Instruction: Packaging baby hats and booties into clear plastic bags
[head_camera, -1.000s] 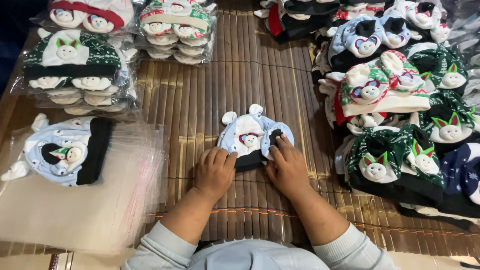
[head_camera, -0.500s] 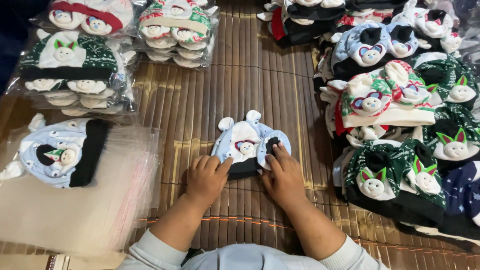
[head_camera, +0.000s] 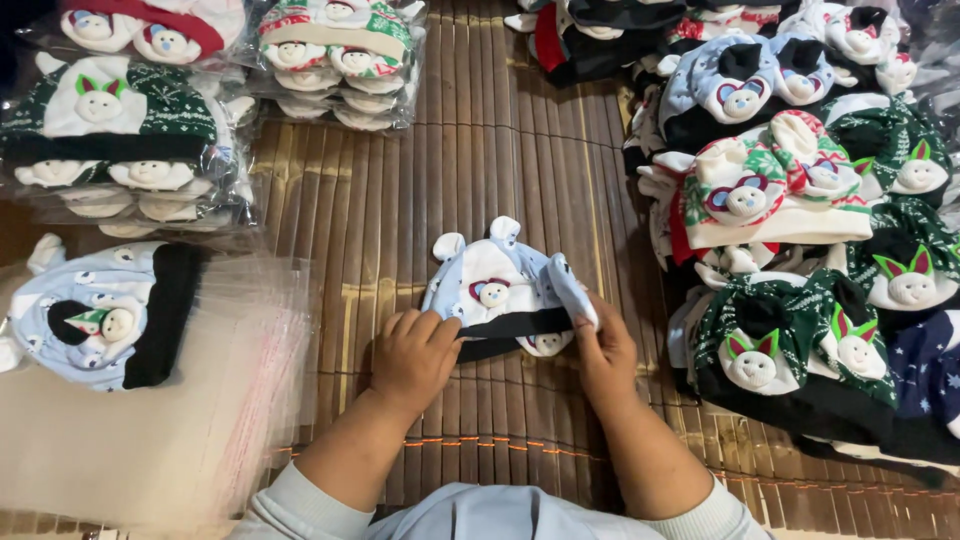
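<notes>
Hands are working at the middle of a brown bamboo mat (head_camera: 480, 180), seen from above by the head camera. Lying there is a pale blue baby hat (head_camera: 490, 285) with small white ears, a little bear face on its front and a black band along its near edge. The left hand (head_camera: 412, 355) is resting on the mat at the hat's near left corner, fingers curled together and pressing down on the black band. The right hand (head_camera: 600, 345) is sitting at the hat's right side, its fingers pinching a pale blue flap of the hat and lifting it off the mat.

Lying to the left is another pale blue hat (head_camera: 95, 315) with a black band, resting on a stack of clear plastic bags (head_camera: 190, 440) that is spreading toward the near left corner. Sitting beyond it, at the far left, are bagged bundles of hats (head_camera: 120, 130), green, white and red, wrapped in clear plastic. Filling the right side is a loose heap of hats (head_camera: 810, 220) in dark green, red, navy and pale blue, each one showing a small white face, well apart from the left hand and just beside the right one.
</notes>
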